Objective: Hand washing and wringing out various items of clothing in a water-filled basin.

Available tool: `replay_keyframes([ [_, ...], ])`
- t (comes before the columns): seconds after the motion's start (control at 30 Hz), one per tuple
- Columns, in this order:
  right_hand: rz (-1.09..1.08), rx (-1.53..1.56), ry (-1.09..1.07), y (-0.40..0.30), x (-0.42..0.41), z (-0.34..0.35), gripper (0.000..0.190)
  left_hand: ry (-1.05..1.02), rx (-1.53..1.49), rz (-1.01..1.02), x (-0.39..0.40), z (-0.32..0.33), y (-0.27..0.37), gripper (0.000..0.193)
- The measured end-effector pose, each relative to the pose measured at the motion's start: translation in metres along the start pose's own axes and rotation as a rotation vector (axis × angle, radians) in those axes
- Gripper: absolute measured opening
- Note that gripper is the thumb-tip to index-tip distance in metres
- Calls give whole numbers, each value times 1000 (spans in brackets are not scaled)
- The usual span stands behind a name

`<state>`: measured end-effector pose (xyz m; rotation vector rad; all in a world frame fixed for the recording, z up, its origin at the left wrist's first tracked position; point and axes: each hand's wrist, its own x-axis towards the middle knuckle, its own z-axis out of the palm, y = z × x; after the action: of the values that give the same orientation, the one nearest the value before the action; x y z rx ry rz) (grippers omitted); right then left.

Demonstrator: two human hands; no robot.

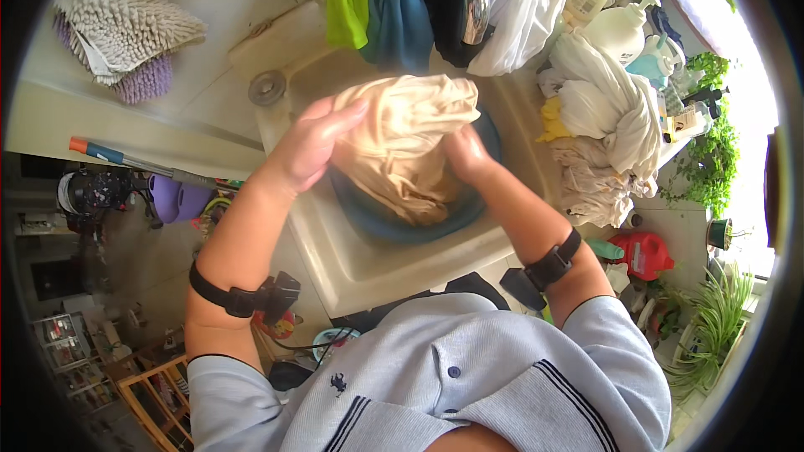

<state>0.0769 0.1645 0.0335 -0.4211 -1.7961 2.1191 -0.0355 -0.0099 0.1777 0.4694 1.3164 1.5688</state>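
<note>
A wet-looking cream garment (402,132) hangs bunched between my hands, over a blue round basin (377,226) that stands in a pale sink (326,263). Its upper left side is gripped by my left hand (320,138), thumb on top of the cloth. My right hand (468,154) is at the garment's right side, partly behind it and blurred; its fingers are mostly hidden, but the cloth appears to be held there too. The lower folds of the garment droop into the basin, whose contents are mostly hidden.
Green, blue and white clothes (399,12) drape over the sink's far side, around a chrome faucet (474,0). On the right are twisted white cloth (612,100), a crumpled beige cloth (593,182) and pump bottles (619,28). A chenille mop cloth (132,25) hangs at upper left, above an orange-tipped pole (125,157).
</note>
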Motion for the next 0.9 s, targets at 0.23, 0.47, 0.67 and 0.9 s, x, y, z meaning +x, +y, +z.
replay_keyframes([
  [0.23, 400, 72, 175, -89, -16, -9, 32, 183, 679, 170, -11, -41, 0, 31],
  [0.47, 284, -34, 128, -103, -15, -18, 36, 504, 1252, 245, 5, -42, -15, 32],
  [0.67, 77, -1008, 209, 44, 11, -45, 35, 463, 1133, 43, 59, -74, -129, 31],
  [0.9, 140, -1352, -451, 114, -14, -29, 53, 22, 1655, -117, 70, -63, -198, 56],
])
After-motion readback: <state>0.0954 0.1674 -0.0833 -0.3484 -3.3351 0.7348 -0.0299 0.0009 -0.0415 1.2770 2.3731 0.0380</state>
